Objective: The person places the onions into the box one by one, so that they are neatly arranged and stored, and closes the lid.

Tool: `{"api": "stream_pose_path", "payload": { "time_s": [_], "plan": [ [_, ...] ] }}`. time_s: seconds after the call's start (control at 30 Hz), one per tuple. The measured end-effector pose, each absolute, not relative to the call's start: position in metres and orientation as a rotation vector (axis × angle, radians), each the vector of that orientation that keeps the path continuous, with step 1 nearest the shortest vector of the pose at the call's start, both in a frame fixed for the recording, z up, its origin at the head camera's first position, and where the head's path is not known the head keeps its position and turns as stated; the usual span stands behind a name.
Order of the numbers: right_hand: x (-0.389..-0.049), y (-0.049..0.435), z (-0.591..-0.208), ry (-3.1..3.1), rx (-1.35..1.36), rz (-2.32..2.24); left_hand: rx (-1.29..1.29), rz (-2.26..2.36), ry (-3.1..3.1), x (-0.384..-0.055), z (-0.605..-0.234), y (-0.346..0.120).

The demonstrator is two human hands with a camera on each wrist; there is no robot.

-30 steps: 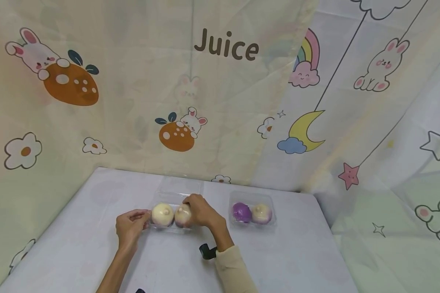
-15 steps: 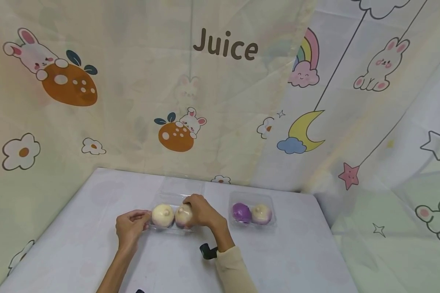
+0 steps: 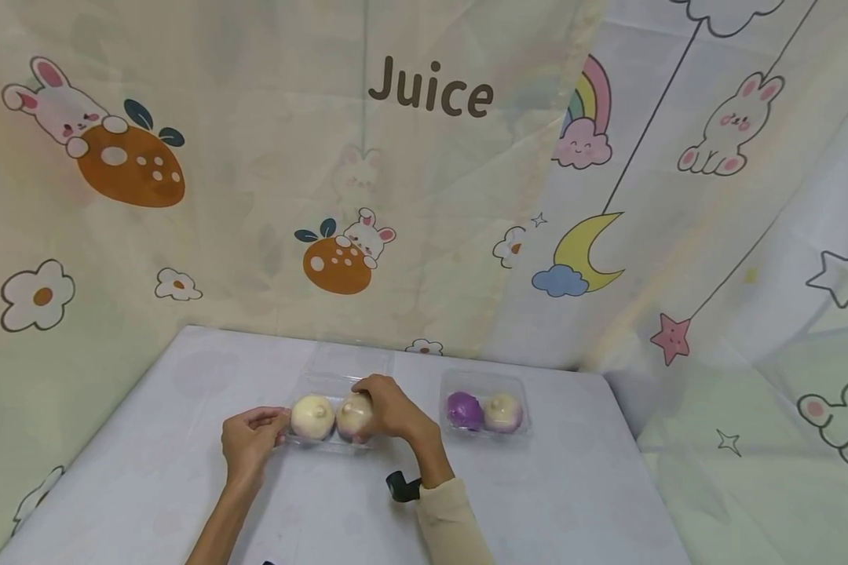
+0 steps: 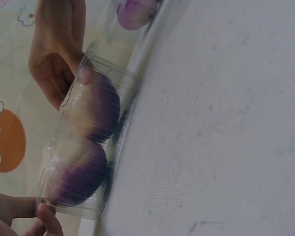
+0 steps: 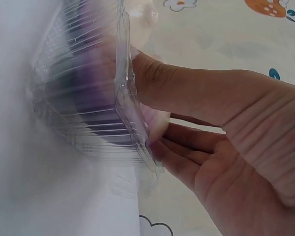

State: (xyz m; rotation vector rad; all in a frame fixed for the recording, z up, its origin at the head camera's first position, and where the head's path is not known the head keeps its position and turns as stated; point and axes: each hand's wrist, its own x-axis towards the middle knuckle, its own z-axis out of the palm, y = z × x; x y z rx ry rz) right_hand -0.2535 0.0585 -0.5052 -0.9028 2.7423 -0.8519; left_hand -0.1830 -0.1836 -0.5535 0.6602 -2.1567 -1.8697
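A clear plastic clamshell box [image 3: 332, 446] stands on the table with its lid [image 3: 353, 362] folded back. Two round cream-and-purple vegetables sit side by side in it, nubs upward: a left one [image 3: 313, 417] and a right one [image 3: 352, 418]. My left hand [image 3: 249, 443] pinches the box's left rim between thumb and fingers. From the right, my right hand [image 3: 394, 410] grips the right vegetable, its thumb inside the near wall and its fingers at the far side. In the left wrist view, the purple undersides [image 4: 86, 179] show through the ribbed wall.
To the right stands a second clear box [image 3: 512, 382] holding a purple ball [image 3: 465, 411] and a cream-and-purple round vegetable [image 3: 503, 413]. A white cloth covers the table [image 3: 558, 494]. Printed curtains [image 3: 240, 157] hang behind it. A black device [image 3: 402, 486] sits at the right wrist.
Both hands keep their holds on the box and the right vegetable. Only a slight shift of the head view shows.
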Motion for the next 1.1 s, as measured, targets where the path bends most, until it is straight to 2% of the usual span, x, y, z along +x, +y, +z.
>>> {"api": "stream_pose_path", "payload": {
  "time_s": [0.53, 0.77, 1.1],
  "plan": [
    [-0.253, 0.063, -0.507, 2.772, -0.865, -1.022, 0.655, -1.86, -2.159, -0.182, -0.553, -0.183],
    [-0.256, 0.067, -0.512, 2.783, -0.876, -1.326, 0.647, -1.867, -2.146, -0.183, -0.555, -0.183],
    [-0.26, 0.071, -0.521, 2.872, -0.723, -1.509, 0.635, -1.871, -2.146, -0.184, -0.555, -0.183]
  ]
}}
